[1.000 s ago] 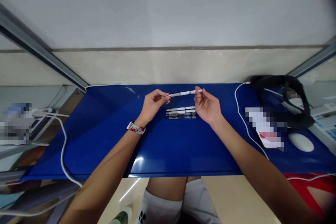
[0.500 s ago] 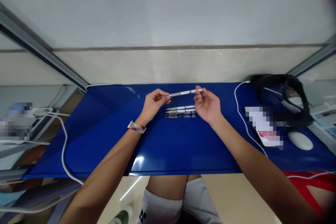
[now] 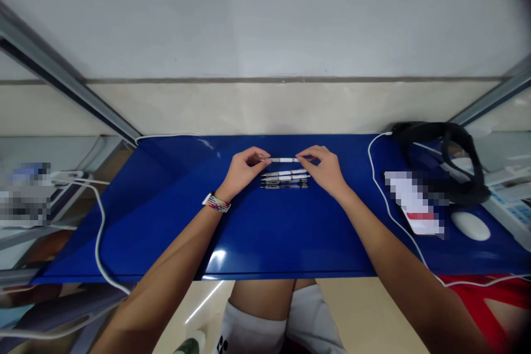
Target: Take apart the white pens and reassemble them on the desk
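Note:
A white and grey pen [image 3: 284,160] lies level between my two hands, just beyond a row of several pens [image 3: 286,178] on the blue table [image 3: 265,232]. My left hand [image 3: 248,167] pinches its left end between thumb and fingers. At its right end, my right hand [image 3: 323,167] grips it the same way, fingers pointing left. The row's pens lie side by side with their tips to the left; the nearest one looks clear and dark. A colourful woven band is on my left wrist.
On the right are a black strap-like headset [image 3: 446,160], a phone [image 3: 415,204], a white mouse [image 3: 470,225] and a white cable [image 3: 384,199]. Another white cable [image 3: 99,232] hangs over the left edge. A wall [image 3: 265,105] stands behind the table.
The held pen has come down and nearer the row, and is now more level. My right hand has turned over, palm now away from view, and moved slightly left along the pen.

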{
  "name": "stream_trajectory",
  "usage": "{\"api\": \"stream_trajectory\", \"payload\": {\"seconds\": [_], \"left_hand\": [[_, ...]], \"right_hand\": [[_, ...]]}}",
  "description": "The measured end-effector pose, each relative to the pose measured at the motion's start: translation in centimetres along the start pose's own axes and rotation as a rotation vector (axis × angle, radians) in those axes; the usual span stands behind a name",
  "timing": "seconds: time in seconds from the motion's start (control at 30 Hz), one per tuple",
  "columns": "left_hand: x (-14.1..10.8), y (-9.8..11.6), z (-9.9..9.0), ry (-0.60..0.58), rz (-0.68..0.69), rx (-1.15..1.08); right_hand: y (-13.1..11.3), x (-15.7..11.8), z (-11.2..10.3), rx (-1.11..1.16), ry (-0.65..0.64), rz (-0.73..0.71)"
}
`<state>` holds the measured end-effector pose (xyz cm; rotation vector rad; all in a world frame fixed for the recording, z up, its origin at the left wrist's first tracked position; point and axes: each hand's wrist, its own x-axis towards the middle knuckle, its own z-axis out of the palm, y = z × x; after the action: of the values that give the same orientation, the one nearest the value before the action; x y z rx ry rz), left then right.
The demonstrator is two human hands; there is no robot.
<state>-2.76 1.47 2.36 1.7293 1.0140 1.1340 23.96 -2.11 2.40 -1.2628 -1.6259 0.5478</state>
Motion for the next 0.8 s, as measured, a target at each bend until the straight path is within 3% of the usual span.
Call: {"api": "stream_trajectory", "payload": {"seconds": [0.23,0.47,0.8], "left_hand": [[-0.29,-0.21,-0.02,-0.067,0.092,0.266],[-0.14,-0.36,0.03,-0.171,0.175,0.39],[-0.12,-0.44,0.06,-0.158,0.201,0.387]], "right_hand": [[0.91,-0.07,-0.25,-0.206,-0.16,-0.013],[0.77,-0.17,-0.57,-0.27,-0.187,0.005],[0.72,-0.42,-0.19,-0.207,-0.177,0.034]]}}
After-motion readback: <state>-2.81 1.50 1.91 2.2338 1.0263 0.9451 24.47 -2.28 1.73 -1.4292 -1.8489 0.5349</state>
